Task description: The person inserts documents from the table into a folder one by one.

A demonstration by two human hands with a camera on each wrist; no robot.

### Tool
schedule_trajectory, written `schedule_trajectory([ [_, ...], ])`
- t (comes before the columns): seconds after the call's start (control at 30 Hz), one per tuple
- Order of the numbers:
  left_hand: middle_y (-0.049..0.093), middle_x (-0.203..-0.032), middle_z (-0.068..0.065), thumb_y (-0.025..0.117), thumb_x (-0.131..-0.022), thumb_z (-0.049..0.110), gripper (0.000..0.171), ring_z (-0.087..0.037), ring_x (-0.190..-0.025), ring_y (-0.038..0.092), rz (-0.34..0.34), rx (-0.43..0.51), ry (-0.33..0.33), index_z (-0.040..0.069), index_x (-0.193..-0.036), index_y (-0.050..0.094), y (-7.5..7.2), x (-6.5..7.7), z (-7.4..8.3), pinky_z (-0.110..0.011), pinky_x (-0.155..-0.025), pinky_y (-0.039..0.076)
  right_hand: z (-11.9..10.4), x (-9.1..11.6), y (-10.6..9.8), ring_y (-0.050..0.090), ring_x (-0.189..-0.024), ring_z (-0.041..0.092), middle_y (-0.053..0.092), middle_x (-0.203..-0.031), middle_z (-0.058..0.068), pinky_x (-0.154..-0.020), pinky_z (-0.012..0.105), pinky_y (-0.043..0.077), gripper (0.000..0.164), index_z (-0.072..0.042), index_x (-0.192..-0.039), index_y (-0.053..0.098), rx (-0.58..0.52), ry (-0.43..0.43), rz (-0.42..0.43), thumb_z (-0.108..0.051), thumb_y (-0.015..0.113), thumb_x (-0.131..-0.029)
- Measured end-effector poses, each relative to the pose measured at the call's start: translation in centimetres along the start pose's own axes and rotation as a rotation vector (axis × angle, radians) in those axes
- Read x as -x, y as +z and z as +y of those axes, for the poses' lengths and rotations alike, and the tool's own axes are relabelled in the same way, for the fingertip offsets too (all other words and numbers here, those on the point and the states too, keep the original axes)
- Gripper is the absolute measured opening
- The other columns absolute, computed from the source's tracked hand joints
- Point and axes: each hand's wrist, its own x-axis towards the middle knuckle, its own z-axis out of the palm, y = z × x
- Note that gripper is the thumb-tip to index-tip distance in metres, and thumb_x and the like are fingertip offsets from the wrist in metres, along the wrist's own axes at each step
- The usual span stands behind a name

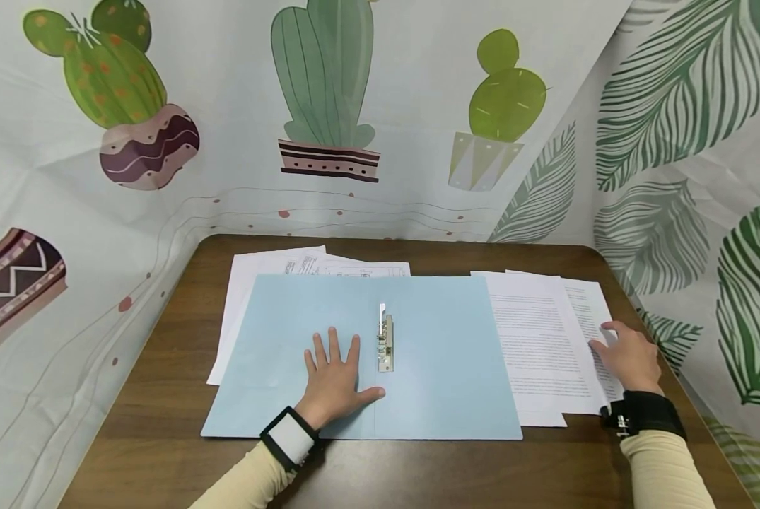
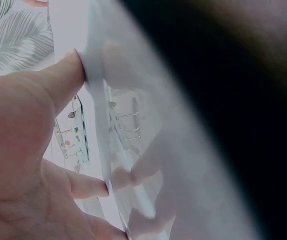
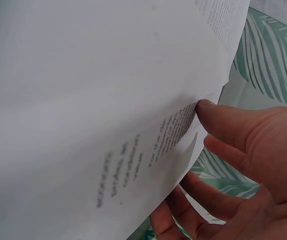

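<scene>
A light blue lever folder (image 1: 443, 396) lies opened flat on the table, with its metal clip (image 1: 386, 344) upright near the middle. My left hand (image 1: 334, 387) rests on the folder's left half, fingers spread and thumb towards the clip. In the left wrist view the fingertips touch the glossy folder surface (image 2: 148, 120). To the folder's right are printed sheets (image 1: 532, 339), partly under it. My right hand (image 1: 630, 357) pinches the right edge of a printed sheet (image 3: 176, 125), thumb on the near side and fingers behind the edge.
More printed papers (image 1: 240, 283) stick out from under the folder's upper left. The brown wooden table (image 1: 157, 410) ends at a hanging cloth (image 1: 418, 85) with cactus and leaf prints at the back and sides.
</scene>
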Motion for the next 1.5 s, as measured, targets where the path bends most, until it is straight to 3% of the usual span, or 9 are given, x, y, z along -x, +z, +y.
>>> schedule_trajectory([
  [0.27, 0.016, -0.160, -0.041, 0.080, -0.079, 0.063, 0.107, -0.066, -0.146, 0.006, -0.001, 0.007, -0.001, -0.001, -0.155, 0.041, 0.1, 0.0, 0.0, -0.080, -0.110, 0.013, 0.0, -0.1, 0.0, 0.043, -0.116, 0.064, 0.041, -0.140, 0.043, -0.077, 0.069, 0.044, 0.054, 0.002, -0.142, 0.048, -0.011, -0.013, 0.000, -0.019, 0.067, -0.096],
  [0.57, 0.016, -0.160, -0.042, 0.080, -0.079, 0.064, 0.107, -0.066, -0.145, 0.007, 0.005, 0.003, 0.005, -0.001, -0.155, 0.041, 0.0, 0.0, -0.1, -0.080, -0.109, 0.013, 0.1, 0.2, -0.2, 0.047, -0.115, 0.061, 0.037, -0.143, 0.044, -0.079, 0.069, 0.043, 0.079, 0.002, -0.158, 0.025, -0.060, -0.012, 0.026, -0.015, 0.069, -0.095],
  [0.7, 0.016, -0.160, -0.042, 0.080, -0.079, 0.063, 0.107, -0.066, -0.145, 0.007, 0.003, 0.006, 0.004, -0.001, -0.155, 0.041, 0.0, 0.0, -0.1, -0.080, -0.110, 0.013, -0.1, 0.3, -0.2, 0.054, -0.108, 0.060, 0.047, -0.137, 0.041, -0.077, 0.066, 0.043, 0.070, 0.003, -0.156, 0.028, -0.085, 0.026, 0.091, -0.009, 0.063, -0.097],
  [0.83, 0.016, -0.160, -0.042, 0.080, -0.079, 0.063, 0.107, -0.066, -0.145, 0.007, 0.002, 0.007, 0.004, -0.001, -0.155, 0.041, 0.0, 0.0, -0.1, -0.080, -0.110, 0.013, -0.1, 0.4, -0.2, 0.057, -0.101, 0.055, 0.056, -0.126, 0.037, -0.076, 0.063, 0.044, 0.054, 0.007, -0.148, 0.042, -0.104, 0.068, 0.148, -0.009, 0.058, -0.099],
  [1.17, 0.017, -0.160, -0.042, 0.080, -0.079, 0.063, 0.107, -0.066, -0.146, 0.008, 0.007, 0.007, 0.004, -0.001, -0.155, 0.042, 0.0, 0.1, -0.1, -0.080, -0.110, 0.013, 0.2, 0.3, -0.4, 0.057, -0.096, 0.049, 0.062, -0.116, 0.033, -0.072, 0.057, 0.041, 0.038, 0.011, -0.131, 0.056, -0.109, 0.095, 0.143, -0.014, 0.055, -0.102],
  [1.37, 0.017, -0.160, -0.041, 0.080, -0.079, 0.064, 0.107, -0.066, -0.146, 0.008, 0.007, 0.004, 0.006, -0.001, -0.155, 0.041, 0.0, 0.0, -0.2, -0.079, -0.110, 0.014, 0.3, 0.4, -1.6, 0.059, -0.087, 0.047, 0.063, -0.110, 0.034, -0.063, 0.049, 0.039, 0.034, 0.012, -0.125, 0.060, -0.127, 0.020, 0.223, -0.014, 0.055, -0.104],
  [1.5, 0.017, -0.160, -0.041, 0.080, -0.078, 0.064, 0.107, -0.066, -0.146, 0.007, 0.011, 0.006, 0.010, -0.001, -0.155, 0.041, 0.0, -0.1, -0.2, -0.080, -0.109, 0.013, -0.2, 0.7, -3.5, 0.059, -0.087, 0.049, 0.064, -0.108, 0.036, -0.065, 0.050, 0.039, 0.033, 0.014, -0.122, 0.062, -0.142, -0.051, 0.305, -0.012, 0.056, -0.104],
])
